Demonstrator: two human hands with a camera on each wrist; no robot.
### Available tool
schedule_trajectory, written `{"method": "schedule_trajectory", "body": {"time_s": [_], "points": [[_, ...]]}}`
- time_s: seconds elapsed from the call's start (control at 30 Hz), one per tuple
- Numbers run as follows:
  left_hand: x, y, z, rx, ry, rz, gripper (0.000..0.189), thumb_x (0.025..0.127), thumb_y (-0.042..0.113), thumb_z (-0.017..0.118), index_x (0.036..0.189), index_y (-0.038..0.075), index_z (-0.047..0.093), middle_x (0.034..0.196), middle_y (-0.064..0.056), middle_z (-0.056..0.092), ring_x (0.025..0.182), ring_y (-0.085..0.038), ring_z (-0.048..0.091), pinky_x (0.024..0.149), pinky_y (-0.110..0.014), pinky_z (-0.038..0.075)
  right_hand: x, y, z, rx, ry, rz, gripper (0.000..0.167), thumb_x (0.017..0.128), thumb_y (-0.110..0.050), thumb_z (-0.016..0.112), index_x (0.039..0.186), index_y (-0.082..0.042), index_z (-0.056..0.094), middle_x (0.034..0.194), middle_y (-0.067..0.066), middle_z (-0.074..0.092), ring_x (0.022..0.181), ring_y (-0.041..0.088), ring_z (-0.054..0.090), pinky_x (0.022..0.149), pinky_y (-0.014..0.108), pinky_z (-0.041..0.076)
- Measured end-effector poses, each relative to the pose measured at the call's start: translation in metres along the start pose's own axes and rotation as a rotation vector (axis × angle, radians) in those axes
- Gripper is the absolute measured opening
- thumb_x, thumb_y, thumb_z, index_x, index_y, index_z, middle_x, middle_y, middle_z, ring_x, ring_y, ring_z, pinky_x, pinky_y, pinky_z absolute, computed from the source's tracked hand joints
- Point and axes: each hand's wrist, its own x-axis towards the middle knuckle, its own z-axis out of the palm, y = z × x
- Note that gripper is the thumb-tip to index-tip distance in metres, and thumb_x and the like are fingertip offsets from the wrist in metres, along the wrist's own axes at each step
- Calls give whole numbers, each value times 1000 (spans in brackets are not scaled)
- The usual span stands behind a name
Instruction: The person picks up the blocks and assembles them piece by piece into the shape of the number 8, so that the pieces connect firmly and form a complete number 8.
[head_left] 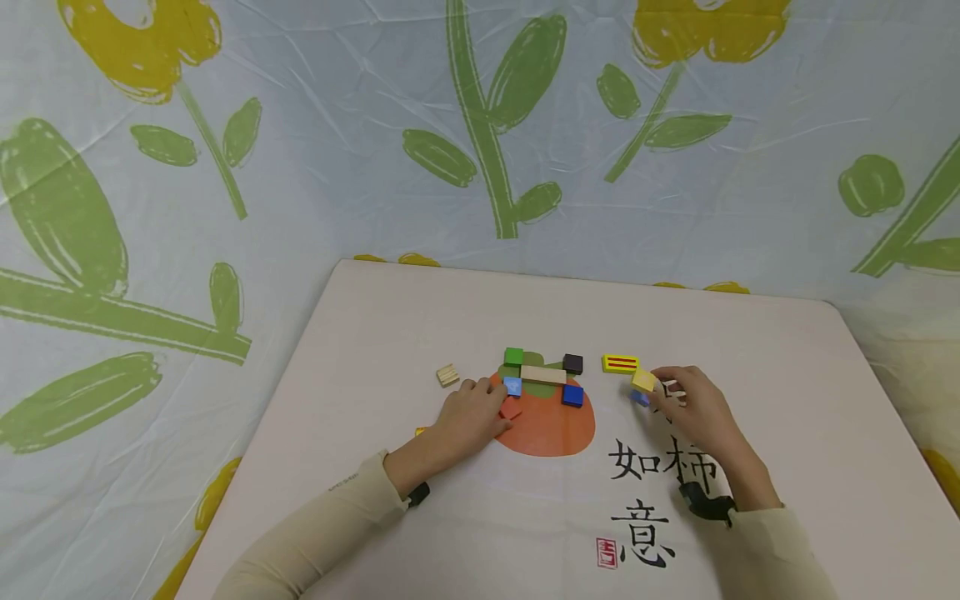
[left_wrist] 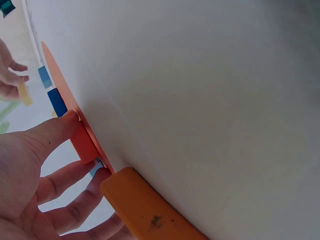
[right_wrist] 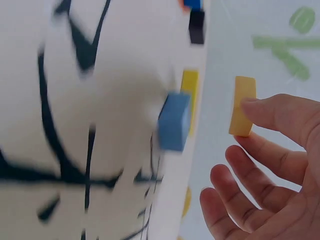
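My left hand (head_left: 468, 421) pinches a red block (head_left: 510, 407) between thumb and fingertips, low over the orange fruit print on the table. In the left wrist view the red block (left_wrist: 85, 143) lies close against the surface. My right hand (head_left: 696, 408) holds a small yellow block (head_left: 642, 381) between thumb and index finger, raised off the table; the other fingers curve loosely in the right wrist view. Just below the yellow block sits a blue block (right_wrist: 174, 122). Beside the red block is a light blue block (head_left: 512, 386), next to a wooden strip (head_left: 543, 376).
A green block (head_left: 513, 357), a black block (head_left: 573, 364) and a dark blue block (head_left: 572, 396) stand around the strip. A red-striped yellow block (head_left: 620, 363) lies right of them, a ridged wooden block (head_left: 447, 375) left. An orange block (left_wrist: 150, 205) lies near my left hand.
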Motion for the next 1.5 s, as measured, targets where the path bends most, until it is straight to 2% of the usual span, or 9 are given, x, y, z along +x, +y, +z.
{"method": "schedule_trajectory", "body": {"time_s": [0.13,0.47,0.7,0.8,0.97,1.13,1.27,1.5], "points": [[0,0,-1,2,-6,-2,42,91,44,73,114,11,65,102,-8,60,98,-30,59,70,-39,54,-4,-12,8,9,-5,-48,35,90,-7,75,122,4,63,114,21,58,97,37,58,76,50,50],[-1,1,-2,-7,-8,-2,39,92,43,73,111,10,63,99,-7,59,99,-31,60,69,-39,54,-10,-36,29,26,-76,-78,33,89,-9,76,120,-1,66,116,17,60,101,35,60,84,54,52],[-1,0,0,-12,-15,-9,42,91,44,73,115,11,64,100,-7,59,99,-30,59,70,-39,54,-13,-45,43,56,-123,-148,32,89,-8,76,119,-3,66,113,14,61,99,33,60,82,50,52],[0,0,0,-9,-17,-12,43,91,45,73,116,11,65,100,-7,59,99,-30,59,70,-38,54,-14,-49,48,56,-143,-141,31,90,-9,76,118,-3,66,113,13,61,101,33,60,82,48,53],[0,1,1,9,-8,-3,42,91,45,73,115,11,64,98,-7,59,96,-28,59,68,-36,53,-13,-56,54,26,-179,-85,31,89,-9,75,118,-2,67,113,11,61,99,28,59,80,44,54],[1,0,1,3,-17,-5,43,91,45,72,116,11,64,102,-8,60,98,-29,59,70,-37,54,-11,-56,61,-20,-192,-80,31,88,-8,77,116,0,68,106,10,60,91,22,56,77,38,52],[2,0,3,13,-8,1,42,91,45,72,115,11,64,99,-7,59,97,-29,60,69,-37,54,-9,-55,67,-69,-207,-79,31,87,-10,78,114,1,68,100,9,59,84,20,50,70,35,47],[1,0,2,33,19,14,40,90,45,74,110,11,64,93,-6,58,93,-28,60,65,-35,54,-9,-59,74,-150,-190,-65,32,85,-15,81,111,0,68,95,9,58,80,20,48,67,34,43]]}}
